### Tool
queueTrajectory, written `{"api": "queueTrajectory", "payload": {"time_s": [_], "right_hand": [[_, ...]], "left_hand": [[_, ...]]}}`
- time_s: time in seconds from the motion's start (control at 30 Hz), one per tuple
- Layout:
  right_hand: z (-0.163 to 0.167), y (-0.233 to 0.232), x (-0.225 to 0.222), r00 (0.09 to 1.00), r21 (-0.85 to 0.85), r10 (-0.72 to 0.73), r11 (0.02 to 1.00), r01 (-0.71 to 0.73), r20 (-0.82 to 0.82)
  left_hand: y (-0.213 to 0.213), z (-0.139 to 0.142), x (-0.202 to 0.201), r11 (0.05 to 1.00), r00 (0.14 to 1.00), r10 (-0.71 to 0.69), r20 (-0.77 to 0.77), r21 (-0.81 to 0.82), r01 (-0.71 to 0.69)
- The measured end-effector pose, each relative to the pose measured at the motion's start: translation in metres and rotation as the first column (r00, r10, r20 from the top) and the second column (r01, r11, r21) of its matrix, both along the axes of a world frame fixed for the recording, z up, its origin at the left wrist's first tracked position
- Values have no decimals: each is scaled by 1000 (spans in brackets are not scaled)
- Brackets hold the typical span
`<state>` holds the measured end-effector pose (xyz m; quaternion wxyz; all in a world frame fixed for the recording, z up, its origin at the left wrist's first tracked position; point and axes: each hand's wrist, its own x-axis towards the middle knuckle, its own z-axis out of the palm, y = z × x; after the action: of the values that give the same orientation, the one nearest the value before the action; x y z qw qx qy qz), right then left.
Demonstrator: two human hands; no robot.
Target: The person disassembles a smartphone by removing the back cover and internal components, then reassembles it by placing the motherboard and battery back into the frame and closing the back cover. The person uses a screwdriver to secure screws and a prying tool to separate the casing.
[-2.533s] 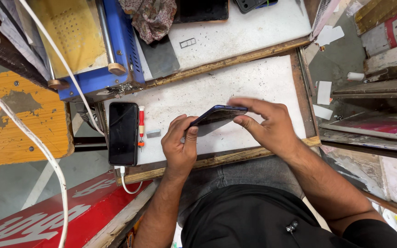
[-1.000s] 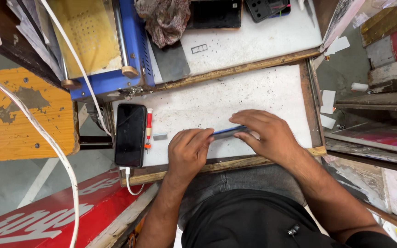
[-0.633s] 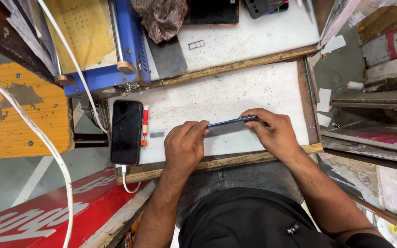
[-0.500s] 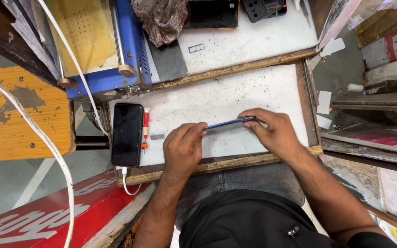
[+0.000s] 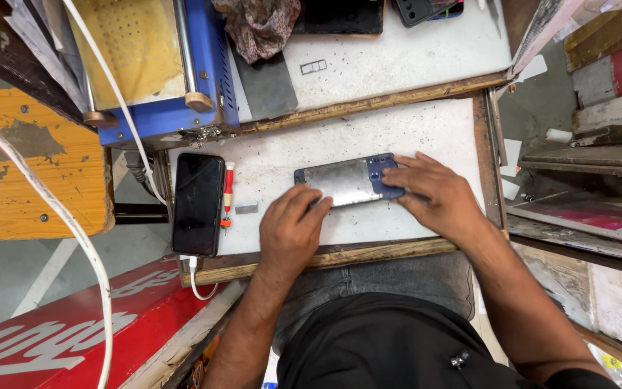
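Observation:
A blue phone (image 5: pixel 347 180) with a shiny grey back lies flat on the white work board (image 5: pixel 412 126), camera end to the right. My right hand (image 5: pixel 437 196) covers and grips that right end. The fingers of my left hand (image 5: pixel 289 229) curl against the near left edge of the phone. Both forearms reach in from the bottom of the view.
A black phone (image 5: pixel 197 204) on a white charging cable lies at the board's left edge, beside a red screwdriver (image 5: pixel 228 193) and a small grey metal piece (image 5: pixel 246 208). A blue machine (image 5: pixel 160 79) and a patterned cloth (image 5: pixel 260 25) sit behind. An orange stool (image 5: pixel 30 166) stands to the left.
The blue phone was held up on its edge between both hands. It now lies flat on the board with its back up, both hands still on it.

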<state>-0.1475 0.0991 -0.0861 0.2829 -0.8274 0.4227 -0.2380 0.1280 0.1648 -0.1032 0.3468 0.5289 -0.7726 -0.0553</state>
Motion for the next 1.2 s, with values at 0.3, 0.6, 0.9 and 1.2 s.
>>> {"api": "queueTrajectory", "payload": {"time_s": [0.3,0.6,0.9,1.2], "right_hand": [[10,4,-11,992,46,-92,995,88,89],[17,-9,23,938,37,106,994,-99,-331],[-5,5,47,851,-6,144,985,-170,-505],[11,35,49,828,-48,252,947,-317,-501]], "left_hand": [[12,10,-3,998,996,57,74,27,-59],[9,-2,48,924,926,377,-38,84,-373],[12,9,17,969,990,106,95,214,-125],[3,3,-19,910,975,-59,215,412,-36]]}}
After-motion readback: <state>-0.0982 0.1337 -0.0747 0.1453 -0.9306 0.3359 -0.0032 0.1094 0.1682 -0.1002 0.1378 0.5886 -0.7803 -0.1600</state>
